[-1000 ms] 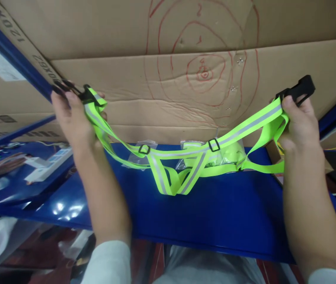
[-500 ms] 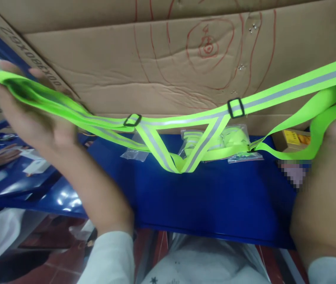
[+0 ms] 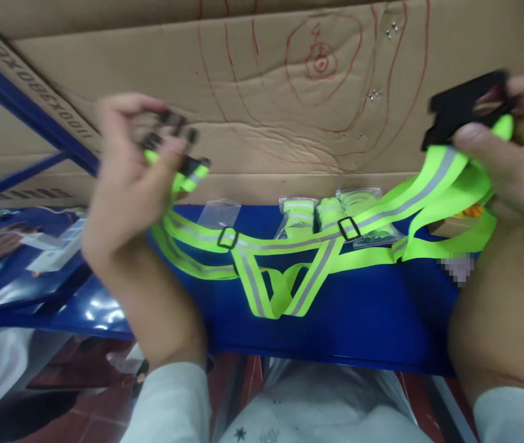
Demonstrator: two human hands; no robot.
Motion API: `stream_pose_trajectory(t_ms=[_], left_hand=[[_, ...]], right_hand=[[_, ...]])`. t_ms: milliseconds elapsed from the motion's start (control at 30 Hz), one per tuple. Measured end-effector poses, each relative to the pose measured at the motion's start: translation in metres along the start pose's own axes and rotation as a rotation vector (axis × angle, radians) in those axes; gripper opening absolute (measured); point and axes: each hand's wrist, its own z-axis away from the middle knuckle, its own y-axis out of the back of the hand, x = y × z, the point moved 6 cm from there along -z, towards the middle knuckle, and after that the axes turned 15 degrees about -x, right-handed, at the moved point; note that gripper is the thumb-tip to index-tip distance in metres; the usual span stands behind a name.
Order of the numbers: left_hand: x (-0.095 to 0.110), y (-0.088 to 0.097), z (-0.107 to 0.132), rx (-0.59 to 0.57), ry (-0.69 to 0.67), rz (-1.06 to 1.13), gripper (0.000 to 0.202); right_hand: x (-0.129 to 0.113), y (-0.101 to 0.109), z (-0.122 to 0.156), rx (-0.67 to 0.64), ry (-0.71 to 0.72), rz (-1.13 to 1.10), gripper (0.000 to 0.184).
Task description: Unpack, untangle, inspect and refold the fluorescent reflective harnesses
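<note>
Head view: cardboard (image 3: 151,74) marked with red rings stands behind a blue table (image 3: 335,326). Over the table hangs a green harness (image 3: 284,246), stretched between both hands, its middle drooping in a loop. The left hand (image 3: 123,178) pinches one end between thumb and fingers; the right hand (image 3: 520,154) grasps the other. Beneath, near the cardboard, lie bagged straps (image 3: 299,215), a clear bag (image 3: 219,213) to their left. Black buckles, well apart, finish the ends: a broad one (image 3: 460,107) at right, a pronged one (image 3: 191,165) at left, blurred.
</note>
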Motion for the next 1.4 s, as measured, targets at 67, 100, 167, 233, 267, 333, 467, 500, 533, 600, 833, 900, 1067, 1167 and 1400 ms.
stream_pose_trajectory(t_ms=[67, 100, 167, 233, 267, 333, 467, 500, 533, 600, 833, 900, 1067, 1167, 1400], left_hand=[[0.022, -0.031, -0.008, -0.219, -0.021, -0.021, 0.047], [0.031, -0.047, -0.01, -0.33, -0.04, 0.011, 0.04], [0.046, -0.076, -0.012, -0.53, -0.072, 0.087, 0.031], [0.057, -0.097, -0.012, -0.699, -0.082, 0.152, 0.031], [0.061, -0.105, -0.01, -0.764, -0.079, 0.178, 0.032], [0.067, -0.112, -0.008, -0.84, -0.068, 0.207, 0.034], [0.073, -0.109, -0.003, -0.876, -0.052, 0.243, 0.033], [0.074, -0.108, -0.003, -0.889, -0.047, 0.252, 0.033], [0.075, -0.108, -0.002, -0.902, -0.046, 0.258, 0.033], [0.077, -0.11, -0.001, -0.932, -0.044, 0.251, 0.034], [0.078, -0.116, 0.001, -0.989, -0.055, 0.145, 0.039], [0.077, -0.117, 0.002, -1.006, -0.081, 0.145, 0.04], [0.079, -0.123, 0.004, -1.062, -0.104, 0.172, 0.041], [0.081, -0.129, 0.004, -1.085, -0.112, 0.165, 0.039], [0.078, -0.137, 0.003, -1.107, -0.127, 0.194, 0.042]], right_hand=[[-0.021, -0.023, -0.002, -0.123, 0.034, 0.044, 0.037], [-0.028, -0.036, -0.003, -0.21, 0.04, 0.065, 0.036], [-0.038, -0.062, -0.003, -0.409, 0.026, 0.086, 0.04], [-0.045, -0.086, -0.001, -0.587, 0.007, 0.068, 0.041], [-0.048, -0.096, 0.0, -0.663, 0.005, 0.052, 0.041], [-0.055, -0.109, 0.002, -0.76, 0.023, 0.014, 0.039], [-0.062, -0.113, 0.005, -0.808, 0.038, -0.025, 0.04], [-0.063, -0.113, 0.005, -0.813, 0.039, -0.03, 0.039], [-0.063, -0.113, 0.006, -0.821, 0.044, -0.034, 0.039], [-0.063, -0.115, 0.006, -0.85, 0.065, -0.044, 0.039], [-0.053, -0.129, 0.006, -0.904, 0.072, -0.051, 0.043], [-0.052, -0.131, 0.006, -0.928, 0.064, -0.058, 0.042], [-0.057, -0.132, 0.007, -0.949, 0.073, -0.081, 0.043], [-0.058, -0.134, 0.009, -0.964, 0.073, -0.056, 0.043], [-0.059, -0.143, 0.009, -0.911, 0.105, -0.064, 0.064]])
